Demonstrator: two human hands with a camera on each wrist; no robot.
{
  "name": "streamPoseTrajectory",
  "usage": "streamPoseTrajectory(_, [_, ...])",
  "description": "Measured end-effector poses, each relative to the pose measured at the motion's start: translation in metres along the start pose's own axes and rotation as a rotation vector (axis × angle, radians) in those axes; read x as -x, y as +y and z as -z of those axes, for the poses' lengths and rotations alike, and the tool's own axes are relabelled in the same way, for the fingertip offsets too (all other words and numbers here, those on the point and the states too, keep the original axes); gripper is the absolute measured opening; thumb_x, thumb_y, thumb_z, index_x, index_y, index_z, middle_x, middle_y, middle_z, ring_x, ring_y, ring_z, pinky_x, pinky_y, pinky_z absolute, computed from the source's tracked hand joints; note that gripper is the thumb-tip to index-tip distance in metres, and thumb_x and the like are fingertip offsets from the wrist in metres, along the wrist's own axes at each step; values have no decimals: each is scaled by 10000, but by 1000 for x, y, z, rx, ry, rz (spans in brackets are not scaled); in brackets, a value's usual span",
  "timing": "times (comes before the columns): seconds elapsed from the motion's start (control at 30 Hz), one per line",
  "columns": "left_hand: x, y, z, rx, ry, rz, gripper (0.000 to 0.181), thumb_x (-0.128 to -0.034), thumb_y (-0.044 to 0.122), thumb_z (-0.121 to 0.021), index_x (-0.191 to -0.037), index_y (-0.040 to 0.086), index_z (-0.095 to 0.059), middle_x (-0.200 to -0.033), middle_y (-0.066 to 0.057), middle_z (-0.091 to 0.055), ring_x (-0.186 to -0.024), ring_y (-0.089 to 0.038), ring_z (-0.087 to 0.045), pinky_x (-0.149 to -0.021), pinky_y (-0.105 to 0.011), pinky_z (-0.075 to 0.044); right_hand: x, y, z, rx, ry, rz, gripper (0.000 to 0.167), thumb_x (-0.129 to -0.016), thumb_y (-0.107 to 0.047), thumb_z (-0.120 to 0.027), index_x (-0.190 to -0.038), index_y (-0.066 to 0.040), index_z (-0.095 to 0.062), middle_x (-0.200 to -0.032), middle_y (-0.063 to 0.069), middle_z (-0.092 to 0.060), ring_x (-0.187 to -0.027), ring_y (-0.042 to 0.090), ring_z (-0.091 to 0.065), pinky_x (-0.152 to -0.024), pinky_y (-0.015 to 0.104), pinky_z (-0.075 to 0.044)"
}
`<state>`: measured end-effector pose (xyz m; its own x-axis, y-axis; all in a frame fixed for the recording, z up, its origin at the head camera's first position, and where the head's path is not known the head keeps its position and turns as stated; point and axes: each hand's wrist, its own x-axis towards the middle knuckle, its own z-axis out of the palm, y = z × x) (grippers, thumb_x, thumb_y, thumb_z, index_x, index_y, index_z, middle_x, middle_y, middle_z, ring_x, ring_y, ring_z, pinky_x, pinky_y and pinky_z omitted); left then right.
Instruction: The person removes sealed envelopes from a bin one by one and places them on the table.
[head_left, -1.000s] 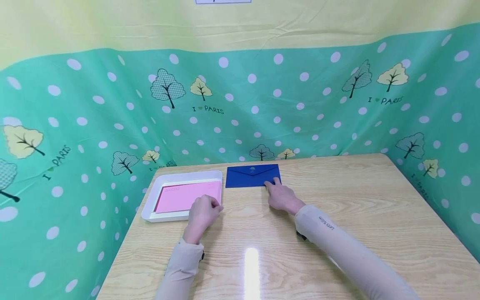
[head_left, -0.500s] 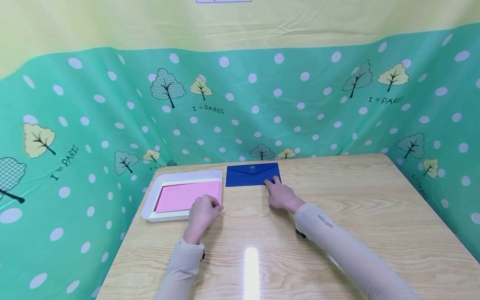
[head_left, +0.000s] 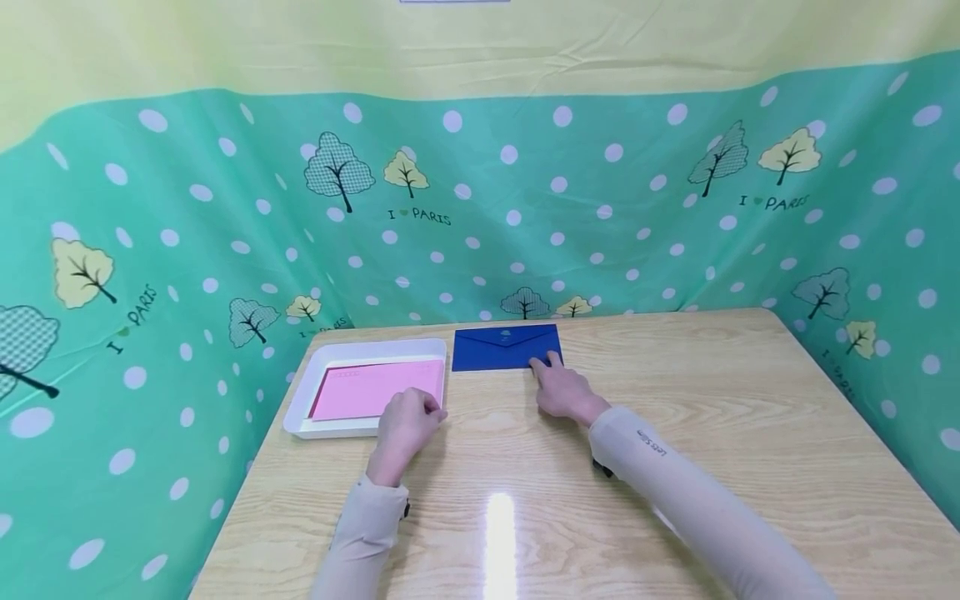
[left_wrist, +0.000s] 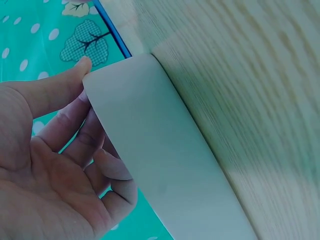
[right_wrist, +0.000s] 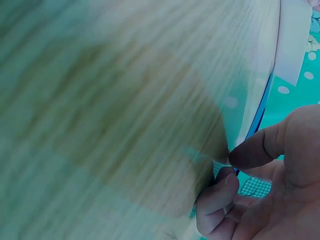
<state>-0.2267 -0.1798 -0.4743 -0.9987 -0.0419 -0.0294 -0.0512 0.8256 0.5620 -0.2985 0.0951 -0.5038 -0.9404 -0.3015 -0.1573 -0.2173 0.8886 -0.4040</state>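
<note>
Head: hands apart. Left hand (head_left: 407, 421) at near right corner of white tray (head_left: 326, 432), rounded corners, pink paper (head_left: 375, 389) inside. Right hand (head_left: 562, 390) touches near right corner of flat blue envelope (head_left: 504, 348), pointed flap. Narrow gap between the two; grained worktop (head_left: 690, 392) runs wide rightward.

Left wrist: thumb and fingers pinch smooth tray wall.

Right wrist: fingertips (right_wrist: 240, 156) at blue edge; cannot tell whether gripping.

Head view: high, facing forward and down across table (head_left: 675, 433). Left wrist view: very close, tray (left_wrist: 155, 140) filling centre. Right wrist view: low, same tray upper right.
</note>
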Motion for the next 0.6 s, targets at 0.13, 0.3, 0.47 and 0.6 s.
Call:
streamPoseTrajectory(0.13, [0, 0, 0, -7, -5, 5, 101, -925, 141, -827, -843, 93, -791, -733, 0, -677, -639, -170, -582, -604, -317, -480, -2, 1, -1, 23, 5, 5, 604, -1031, -73, -485, -1624, -61, -370, -1654, 298, -245, -1404, 528, -444, -1031, 650, -470])
streamPoseTrajectory(0.3, [-1, 0, 0, -8, -6, 4, 103, -925, 138, -824, -841, 92, -788, -724, 3, -670, -634, -170, -582, -597, -316, -481, -4, 1, -3, 32, -3, 1, 600, -1038, -87, -490, -1625, -64, -368, -1650, 299, -250, -1404, 523, -447, -1035, 651, -466])
streamPoseTrajectory(0.47, [-1, 0, 0, -10, -5, -2, 94, -930, 132, -819, -855, 83, -791, -724, -3, -667, -632, -171, -579, -593, -314, -477, -5, 1, 0, 34, 5, 0, 562, -1047, -92, -462, -1606, -66, -409, -1627, 295, -290, -1400, 507, -457, -1037, 639, -469])
streamPoseTrajectory(0.6, [0, 0, 0, -9, -13, 2, 99, -935, 135, -815, -853, 87, -790, -716, -2, -663, -625, -172, -578, -588, -312, -472, -5, 1, 2, 40, 53, 18, 516, -1050, -94, -466, -1564, -49, -477, -1572, 293, -368, -1346, 491, -520, -1005, 615, -503])
